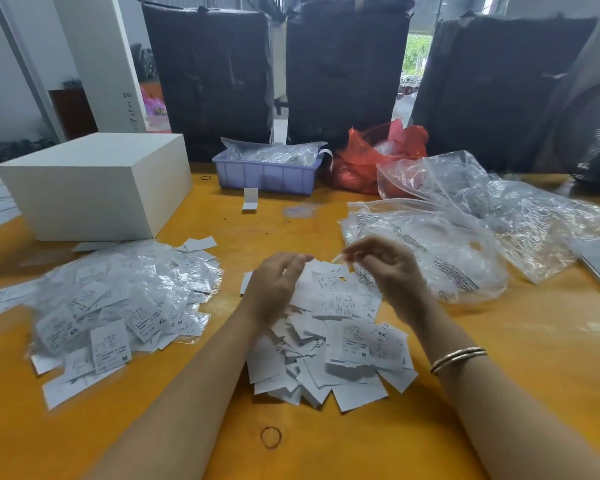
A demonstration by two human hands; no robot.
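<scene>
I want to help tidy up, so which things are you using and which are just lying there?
In use: left hand, right hand, loose label pile, probably the bagged labels heap.
Lying about: white box, purple tray, red bag, rubber band.

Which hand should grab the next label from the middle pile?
Left: the left hand hangs open over the pile of white paper labels; the right hand is curled, seemingly occupied.

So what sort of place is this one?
Probably a garment packing workshop or warehouse: a heap of loose size labels on an orange worktable, bagged labels beside it, and big black wrapped bales behind.
</scene>
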